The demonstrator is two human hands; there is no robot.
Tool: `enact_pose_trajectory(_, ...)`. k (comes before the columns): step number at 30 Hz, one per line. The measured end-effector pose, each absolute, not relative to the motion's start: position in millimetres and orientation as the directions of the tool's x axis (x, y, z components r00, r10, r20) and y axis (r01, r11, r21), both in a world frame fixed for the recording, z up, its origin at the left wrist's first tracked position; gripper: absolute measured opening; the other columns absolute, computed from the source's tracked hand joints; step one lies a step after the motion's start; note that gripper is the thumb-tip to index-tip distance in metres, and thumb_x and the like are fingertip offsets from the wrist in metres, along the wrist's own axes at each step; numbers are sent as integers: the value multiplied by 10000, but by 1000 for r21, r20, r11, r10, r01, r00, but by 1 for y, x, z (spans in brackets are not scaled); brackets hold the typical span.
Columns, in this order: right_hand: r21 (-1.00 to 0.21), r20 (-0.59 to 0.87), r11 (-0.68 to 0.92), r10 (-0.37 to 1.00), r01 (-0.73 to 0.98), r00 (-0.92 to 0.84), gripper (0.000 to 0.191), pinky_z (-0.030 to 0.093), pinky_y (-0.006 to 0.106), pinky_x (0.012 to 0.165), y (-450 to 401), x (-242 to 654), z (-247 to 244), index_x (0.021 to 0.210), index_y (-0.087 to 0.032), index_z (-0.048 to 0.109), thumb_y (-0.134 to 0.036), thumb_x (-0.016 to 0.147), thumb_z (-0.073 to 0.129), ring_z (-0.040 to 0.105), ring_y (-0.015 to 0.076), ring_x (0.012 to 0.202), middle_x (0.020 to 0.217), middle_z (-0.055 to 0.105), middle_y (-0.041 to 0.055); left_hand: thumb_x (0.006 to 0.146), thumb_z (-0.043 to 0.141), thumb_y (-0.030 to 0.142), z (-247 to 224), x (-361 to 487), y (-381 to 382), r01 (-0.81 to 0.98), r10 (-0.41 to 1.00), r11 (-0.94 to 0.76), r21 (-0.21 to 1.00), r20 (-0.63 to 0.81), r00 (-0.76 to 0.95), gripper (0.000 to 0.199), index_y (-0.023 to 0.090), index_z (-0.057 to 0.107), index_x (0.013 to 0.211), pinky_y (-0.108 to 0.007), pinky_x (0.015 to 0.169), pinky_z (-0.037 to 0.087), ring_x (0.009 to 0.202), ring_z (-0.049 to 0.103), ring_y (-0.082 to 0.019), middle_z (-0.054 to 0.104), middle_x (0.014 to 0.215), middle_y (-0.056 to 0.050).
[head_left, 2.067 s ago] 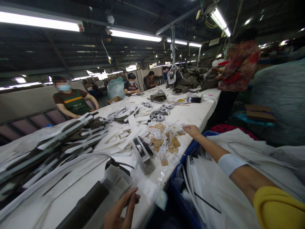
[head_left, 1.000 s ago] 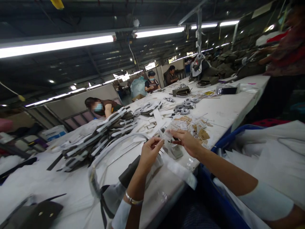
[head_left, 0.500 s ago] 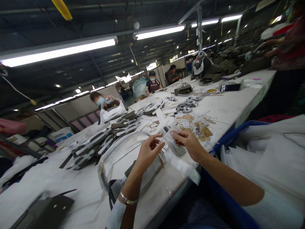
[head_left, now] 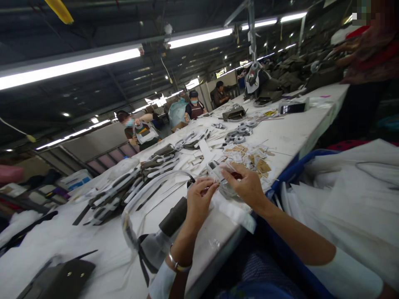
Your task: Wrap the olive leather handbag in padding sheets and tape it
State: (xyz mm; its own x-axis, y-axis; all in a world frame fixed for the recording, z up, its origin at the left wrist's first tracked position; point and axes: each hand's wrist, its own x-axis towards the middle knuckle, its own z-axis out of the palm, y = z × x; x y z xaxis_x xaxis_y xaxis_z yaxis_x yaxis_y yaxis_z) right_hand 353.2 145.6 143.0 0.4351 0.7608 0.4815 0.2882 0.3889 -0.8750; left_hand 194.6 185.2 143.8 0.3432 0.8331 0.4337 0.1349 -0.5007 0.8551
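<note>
My left hand (head_left: 202, 198) is closed in a pinch above the table edge. What lies between its fingertips is too small to make out. Close beside it, my right hand (head_left: 247, 185) has thumb and fingers closed on a small whitish see-through piece (head_left: 228, 167). Just beyond the fingers lies a light grey rounded object (head_left: 213, 165). Crumpled clear plastic (head_left: 229, 192) sits under the hands. A dark olive bag part (head_left: 173, 216) with a long wrapped strap (head_left: 126, 216) rests left of my left wrist. White padding (head_left: 238, 214) hangs at the table edge.
Brown and white tags (head_left: 260, 164) lie scattered beyond my right hand. Several wrapped dark straps (head_left: 115, 199) are piled to the left. A blue bin (head_left: 282, 189) with white sheets (head_left: 346, 203) stands at right. Co-workers sit across the white table (head_left: 289, 137); another person stands far right.
My left hand has moved right and closed its fingers into a pinch near my right hand. The co-worker at left has raised a pale piece. The view has shifted slightly.
</note>
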Motion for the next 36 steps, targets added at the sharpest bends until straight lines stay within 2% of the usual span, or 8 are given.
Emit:
enact_pose_trajectory(10, -946, 311, 320, 853, 50, 418, 451, 507, 314, 723, 145, 363, 120, 1187, -191, 696, -427, 802, 688, 644, 212, 827, 989, 734, 50, 912, 596, 445, 157, 191, 179, -133, 843, -125, 983, 176, 508, 283, 170, 638, 860, -273, 752, 486, 703, 567, -125, 591, 716, 1)
enact_pose_trajectory(15, -950, 205, 275, 905, -146, 373, 621, 422, 258, 564, 144, 357, 106, 1345, -236, 580, -398, 764, 730, 530, 134, 603, 723, 648, -30, 876, 652, 407, 164, 186, 181, -215, 860, -1, 977, 111, 499, 239, 170, 636, 845, -194, 558, 396, 510, 356, -61, 427, 595, 58)
enact_pose_trajectory(20, -925, 52, 161, 951, -344, 305, 745, 388, 248, 566, 135, 338, 82, 1401, -200, 498, -417, 738, 761, 481, 102, 551, 619, 566, -68, 853, 668, 403, 173, 183, 174, -299, 870, 6, 954, 142, 472, 228, 178, 633, 864, -189, 535, 389, 515, 318, -54, 468, 697, 32)
enact_pose_trajectory(24, -929, -75, -42, 994, -368, 76, 816, 423, 266, 581, 125, 329, 56, 1446, -192, 434, -467, 746, 751, 532, 118, 561, 696, 649, -28, 828, 693, 406, 182, 176, 165, -340, 899, -41, 939, 183, 397, 235, 181, 630, 849, -188, 577, 434, 564, 399, -65, 496, 732, 17)
enact_pose_trajectory(27, -990, 16, 33, 991, -136, 130, 723, 515, 353, 782, 118, 332, 51, 1423, -236, 477, -496, 790, 711, 657, 206, 869, 1071, 709, 76, 841, 690, 376, 183, 168, 158, -323, 917, -33, 946, 157, 366, 209, 172, 650, 854, -186, 597, 452, 577, 432, -65, 530, 735, 9)
enact_pose_trajectory(30, -944, 326, 314, 933, 97, 153, 656, 385, 436, 1101, 114, 327, 66, 1439, -309, 462, -447, 836, 683, 480, 270, 1323, 1488, 474, 56, 873, 662, 369, 177, 160, 149, -302, 936, -34, 953, 136, 324, 202, 168, 673, 884, -195, 645, 480, 646, 522, -85, 590, 768, -11)
enact_pose_trajectory(33, -854, 501, 503, 864, 135, -52, 788, 244, 449, 1204, 111, 303, 82, 1503, -324, 363, -380, 809, 732, 330, 281, 1442, 1548, 395, 35, 882, 649, 391, 172, 154, 136, -303, 950, -24, 953, 117, 291, 228, 169, 691, 910, -216, 684, 501, 670, 576, -98, 639, 798, -26)
enact_pose_trajectory(36, -862, 493, 500, 865, 84, -92, 665, 324, 453, 1166, 106, 271, 81, 1453, -331, 448, -359, 838, 701, 431, 297, 1379, 1461, 508, 48, 860, 674, 421, 169, 142, 122, -335, 965, 1, 942, 87, 247, 261, 166, 702, 908, -239, 707, 518, 713, 627, -122, 684, 841, -52)
